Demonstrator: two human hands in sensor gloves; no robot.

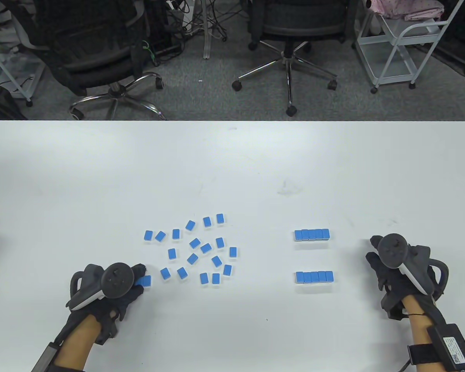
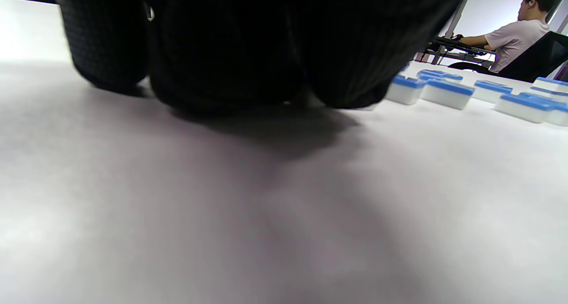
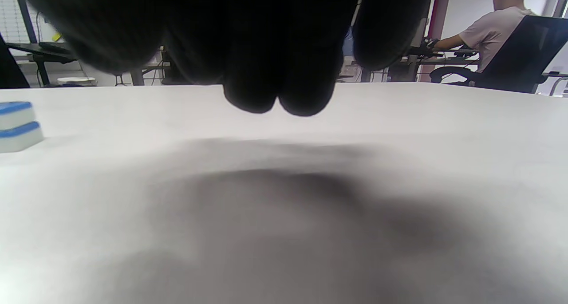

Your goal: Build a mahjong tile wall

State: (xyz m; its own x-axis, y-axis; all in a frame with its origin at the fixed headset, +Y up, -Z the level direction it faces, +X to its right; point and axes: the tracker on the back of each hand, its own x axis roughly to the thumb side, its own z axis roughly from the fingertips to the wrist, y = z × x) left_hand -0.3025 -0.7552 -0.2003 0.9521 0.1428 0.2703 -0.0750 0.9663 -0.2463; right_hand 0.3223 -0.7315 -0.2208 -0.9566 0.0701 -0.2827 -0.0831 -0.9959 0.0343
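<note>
At the lower left of the table view we see the left hand (image 1: 118, 288) lying on the white table (image 1: 232, 162), its tracker (image 1: 116, 279) on top. Its fingertips (image 1: 139, 269) reach to a single blue tile (image 1: 145, 281) at the near left edge of the scatter and touch it; whether they pinch it or only rest against it we cannot tell. In the left wrist view the gloved fingers (image 2: 222, 51) sit pressed together, tips down on the tabletop, with blue-topped white tiles just to their right.

Right of that hand, in the lower middle of the table view, the loose tiles (image 1: 195, 248) lie scattered, blue backs up, turned at various angles and mostly apart from one another.

Further right stand two short rows, each of tiles packed side by side: the far row (image 1: 312, 235) above, the near row (image 1: 314, 277) below it, well apart and roughly parallel. The right wrist view shows a row's end at its left edge as two tiles stacked.

At the lower right the right hand (image 1: 395, 271) rests on the table beside the rows, touching neither. Its fingers (image 3: 279, 91) hang close together, loosely curled, holding nothing.
</note>
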